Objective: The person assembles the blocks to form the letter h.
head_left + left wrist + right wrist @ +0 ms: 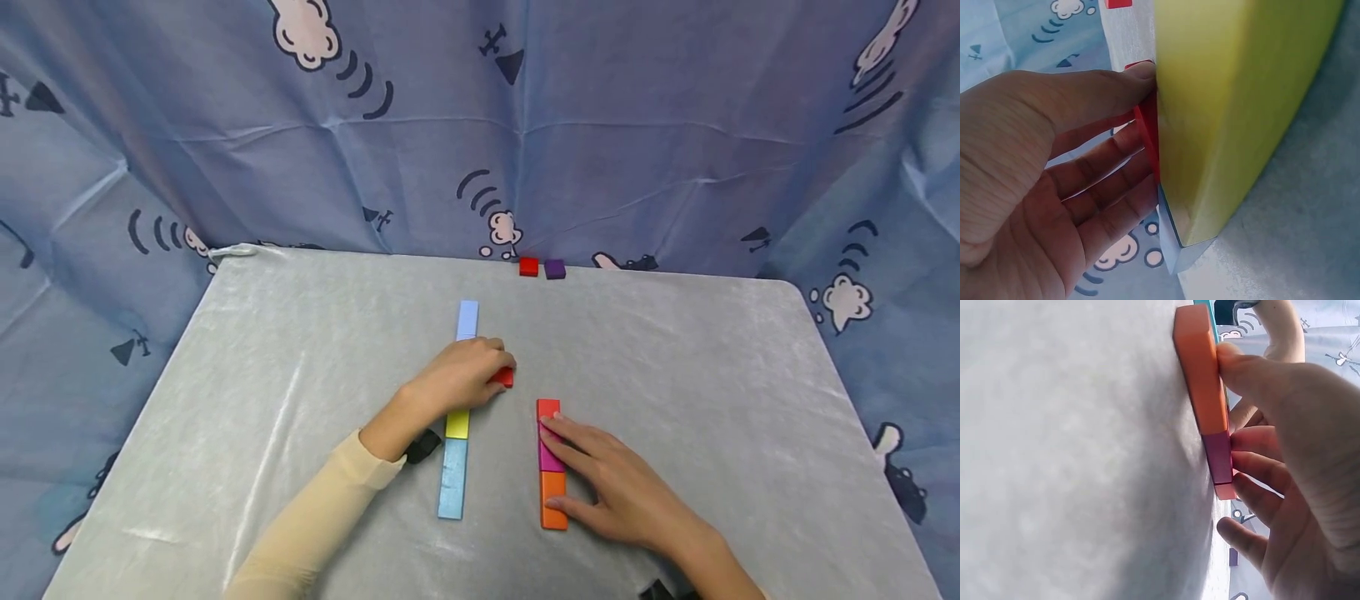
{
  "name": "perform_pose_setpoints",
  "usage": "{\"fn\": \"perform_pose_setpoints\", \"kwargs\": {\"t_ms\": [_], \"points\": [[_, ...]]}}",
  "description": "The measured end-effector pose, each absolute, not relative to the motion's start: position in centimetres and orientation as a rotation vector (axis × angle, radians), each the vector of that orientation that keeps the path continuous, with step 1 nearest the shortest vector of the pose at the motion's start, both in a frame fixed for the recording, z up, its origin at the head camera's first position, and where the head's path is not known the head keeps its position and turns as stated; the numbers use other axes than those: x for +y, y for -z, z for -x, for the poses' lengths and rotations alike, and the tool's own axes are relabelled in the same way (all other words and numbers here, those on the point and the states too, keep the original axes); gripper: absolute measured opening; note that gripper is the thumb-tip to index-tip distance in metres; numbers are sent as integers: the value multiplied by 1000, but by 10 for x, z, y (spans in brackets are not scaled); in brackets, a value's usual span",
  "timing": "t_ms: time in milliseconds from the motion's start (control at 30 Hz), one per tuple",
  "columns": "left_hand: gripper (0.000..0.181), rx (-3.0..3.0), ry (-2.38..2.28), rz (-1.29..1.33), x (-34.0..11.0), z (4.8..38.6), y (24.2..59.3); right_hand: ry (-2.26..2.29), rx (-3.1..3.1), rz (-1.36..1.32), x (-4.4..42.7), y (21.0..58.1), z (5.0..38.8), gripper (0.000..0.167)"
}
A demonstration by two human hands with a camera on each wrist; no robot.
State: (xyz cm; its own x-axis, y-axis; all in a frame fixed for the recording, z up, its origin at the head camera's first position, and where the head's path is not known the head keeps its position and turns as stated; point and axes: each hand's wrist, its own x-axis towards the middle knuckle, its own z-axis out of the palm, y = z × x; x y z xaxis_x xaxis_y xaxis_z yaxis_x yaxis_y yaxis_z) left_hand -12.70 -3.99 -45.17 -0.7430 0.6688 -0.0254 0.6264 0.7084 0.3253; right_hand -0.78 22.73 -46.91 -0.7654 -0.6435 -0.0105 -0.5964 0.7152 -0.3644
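My left hand (pixel 461 375) pinches a red block (pixel 503 378) between thumb and fingers. It reaches across a line of blocks: periwinkle (pixel 467 320) at the far end, yellow (pixel 457 425) in the middle, light blue (pixel 452 480) nearest. Part of that line is hidden beneath the hand. In the left wrist view, the yellow block (pixel 1210 125) looms large beside the red one (pixel 1150 134). My right hand (pixel 618 483) rests with extended fingers on a second line: a coral-red block (pixel 548 407), a magenta block (pixel 551 457) and an orange block (pixel 553 512). Its thumb touches the orange block.
Another red block (pixel 528 267) and a purple block (pixel 555 269) lie at the far edge of the grey-covered table (pixel 712 375). Behind and beside the table hangs a blue patterned cloth (pixel 637 150).
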Motion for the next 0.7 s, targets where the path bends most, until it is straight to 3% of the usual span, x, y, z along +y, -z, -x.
{"fn": "perform_pose_setpoints", "kwargs": {"t_ms": [700], "points": [[17,2769,-430,-1047,-39,128,452,522,2795,1022,226,471,10,80]]}}
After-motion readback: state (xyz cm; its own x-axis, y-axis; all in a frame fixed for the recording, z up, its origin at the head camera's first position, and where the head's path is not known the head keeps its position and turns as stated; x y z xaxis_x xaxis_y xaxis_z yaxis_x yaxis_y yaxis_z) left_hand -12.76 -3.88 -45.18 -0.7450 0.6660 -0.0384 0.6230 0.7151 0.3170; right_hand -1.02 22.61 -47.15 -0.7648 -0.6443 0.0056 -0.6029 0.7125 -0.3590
